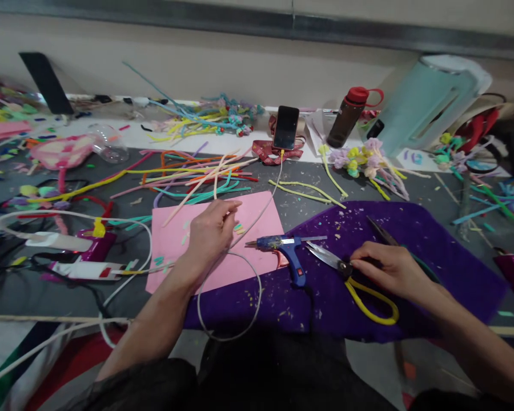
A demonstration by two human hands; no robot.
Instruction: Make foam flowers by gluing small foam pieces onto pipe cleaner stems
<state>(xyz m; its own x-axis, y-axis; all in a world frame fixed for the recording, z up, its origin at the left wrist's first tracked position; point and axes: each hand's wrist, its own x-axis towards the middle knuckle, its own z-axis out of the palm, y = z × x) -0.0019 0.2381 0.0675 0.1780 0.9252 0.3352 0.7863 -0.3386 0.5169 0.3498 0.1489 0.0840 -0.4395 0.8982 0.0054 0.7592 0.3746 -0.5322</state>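
Over a pink sheet (pixel 261 214), my left hand (pixel 211 231) is closed, thumb and fingertips drawn together; anything between them is too small to make out. Small coloured bits (pixel 239 229) lie on the sheet beside it. My right hand (pixel 388 267) pinches the pivot of a pair of scissors (pixel 370 305) with yellow handles, its blades pointing left over a purple cloth (pixel 448 268). Between my hands lies a blue glue gun (pixel 289 248), nozzle to the left, with a glue stick out of its back. A second, dark-bladed tool (pixel 381 231) lies partly hidden behind my right hand.
Several pipe cleaners (pixel 197 171) spread behind the sheet. A phone (pixel 286 127) stands at the back, its white cable (pixel 260 297) looping near my left wrist. A red-capped bottle (pixel 345 123), a pale blue jug (pixel 437 108) and fuzzy flowers (pixel 360 160) stand right. Power strips (pixel 85 268) lie left.
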